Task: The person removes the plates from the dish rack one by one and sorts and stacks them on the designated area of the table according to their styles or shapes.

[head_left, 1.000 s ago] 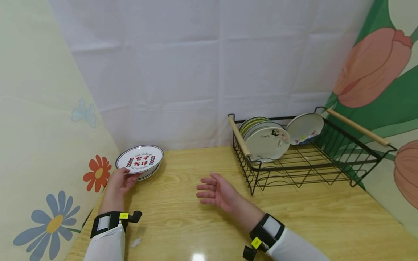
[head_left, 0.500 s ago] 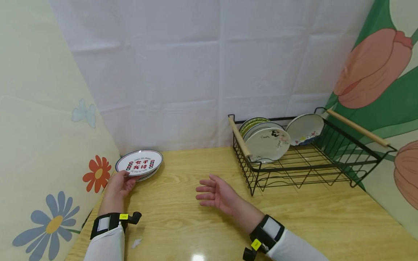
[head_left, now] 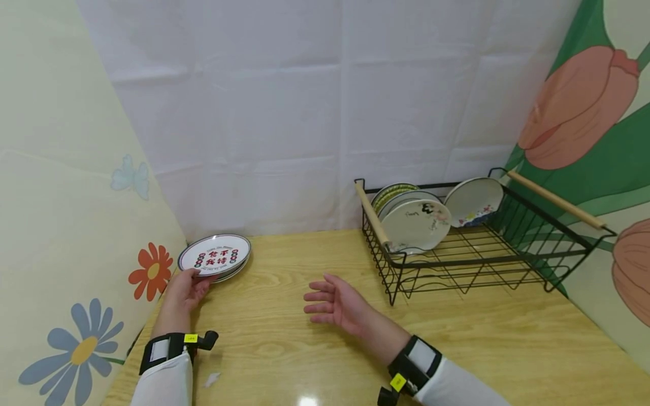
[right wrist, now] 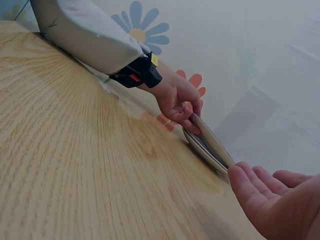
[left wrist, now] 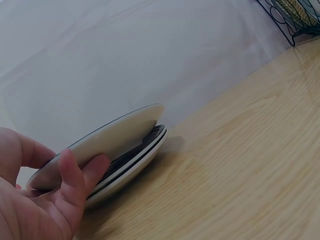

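At the back left of the table, my left hand (head_left: 185,290) pinches the near rim of a white plate (head_left: 215,255) printed with red and black characters. The thumb lies on top and the fingers are underneath. Below it sit stacked plates (left wrist: 142,162); in the left wrist view a narrow gap, widest at the far side, shows between them and the held plate's pale underside (left wrist: 115,135). My right hand (head_left: 339,301) is over the middle of the table, holding nothing, its fingers extended and slightly spread, palm turned to the left.
A black wire dish rack (head_left: 472,260) with wooden handles stands at the right. Several plates lean in its left part, a floral plate (head_left: 416,224) in front; another plate (head_left: 474,200) leans at the back. A small white scrap (head_left: 212,379) lies on the table (head_left: 274,338).
The held plate has come down closer to the stack and shifted slightly left, with my left hand keeping its grip. My right hand has barely moved.
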Available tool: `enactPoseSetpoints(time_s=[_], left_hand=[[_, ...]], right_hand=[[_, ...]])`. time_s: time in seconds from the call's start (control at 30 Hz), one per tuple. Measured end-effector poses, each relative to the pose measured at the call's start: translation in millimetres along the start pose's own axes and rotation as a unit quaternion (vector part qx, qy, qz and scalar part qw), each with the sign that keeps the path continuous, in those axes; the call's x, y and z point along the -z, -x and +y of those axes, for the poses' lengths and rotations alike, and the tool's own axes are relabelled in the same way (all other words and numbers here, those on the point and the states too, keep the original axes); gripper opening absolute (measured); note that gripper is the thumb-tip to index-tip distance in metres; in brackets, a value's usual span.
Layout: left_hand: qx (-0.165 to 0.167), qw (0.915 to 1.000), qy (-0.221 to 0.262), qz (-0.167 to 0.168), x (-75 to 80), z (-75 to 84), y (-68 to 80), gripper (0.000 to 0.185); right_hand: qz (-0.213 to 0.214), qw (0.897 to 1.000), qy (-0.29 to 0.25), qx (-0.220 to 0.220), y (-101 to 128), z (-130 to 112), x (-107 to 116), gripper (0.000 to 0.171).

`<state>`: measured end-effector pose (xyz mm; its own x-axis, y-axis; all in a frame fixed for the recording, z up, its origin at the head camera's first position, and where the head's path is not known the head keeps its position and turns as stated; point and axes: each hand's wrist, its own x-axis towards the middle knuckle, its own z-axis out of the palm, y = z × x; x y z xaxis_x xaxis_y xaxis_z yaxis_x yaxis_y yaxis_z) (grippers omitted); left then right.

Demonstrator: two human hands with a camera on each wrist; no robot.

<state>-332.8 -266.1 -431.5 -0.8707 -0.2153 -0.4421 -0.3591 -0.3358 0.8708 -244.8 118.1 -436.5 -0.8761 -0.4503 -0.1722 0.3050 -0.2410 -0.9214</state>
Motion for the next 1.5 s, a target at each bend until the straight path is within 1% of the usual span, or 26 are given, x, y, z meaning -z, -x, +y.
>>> enactPoseSetpoints(time_s=[0.1, 0.17, 0.3, 0.47, 0.57, 0.67, 0.87, 1.03, 1.27, 1.5], left_hand=[[-0.003, 0.9996, -0.019, -0.019, 4.8, -0.5, -2.1, 0.063], [-0.01, 0.9991, -0.032, -0.025, 7.5, -1.1, -3.7, 0.066], [-0.03, 0.9967, -0.075, -0.008, 9.5, -3.3, -5.1, 0.069], [-0.052, 0.9897, -0.13, 0.027, 10.0, -6.0, -6.1, 0.068], [-0.054, 0.9875, -0.141, 0.043, 10.7, -7.1, -8.2, 0.066], [-0.05, 0.9852, -0.153, 0.059, 11.6, -8.2, -11.7, 0.064], [-0.051, 0.9805, -0.173, 0.077, 12.2, -10.7, -13.7, 0.058], [-0.051, 0.9778, -0.189, 0.075, 11.8, -11.0, -11.8, 0.054], [-0.05, 0.9812, -0.181, 0.043, 13.5, -9.5, -8.0, 0.049], [-0.045, 0.9819, -0.18, 0.04, 13.8, -9.9, -10.4, 0.052]], right_hand=[[0.002, 1.0, 0.002, 0.0, 0.1, 0.6, -0.4, 0.082], [0.003, 1.0, 0.002, -0.001, 0.0, 0.9, -0.5, 0.082], [0.003, 1.0, 0.001, 0.0, -0.1, 1.3, -0.4, 0.083], [0.003, 1.0, -0.002, 0.0, 0.1, 1.3, -0.7, 0.082], [0.003, 1.0, -0.003, -0.001, 0.0, 1.2, -1.1, 0.08], [0.004, 1.0, -0.001, -0.002, 0.0, 1.3, -1.3, 0.079], [0.002, 1.0, 0.007, 0.001, 1.4, 1.7, -1.5, 0.08], [-0.002, 1.0, 0.005, 0.002, 3.0, 1.5, -1.3, 0.08], [0.002, 1.0, 0.003, -0.001, 2.7, 2.1, -2.3, 0.08], [0.002, 1.0, 0.006, -0.001, 1.8, 3.2, -2.9, 0.077]])
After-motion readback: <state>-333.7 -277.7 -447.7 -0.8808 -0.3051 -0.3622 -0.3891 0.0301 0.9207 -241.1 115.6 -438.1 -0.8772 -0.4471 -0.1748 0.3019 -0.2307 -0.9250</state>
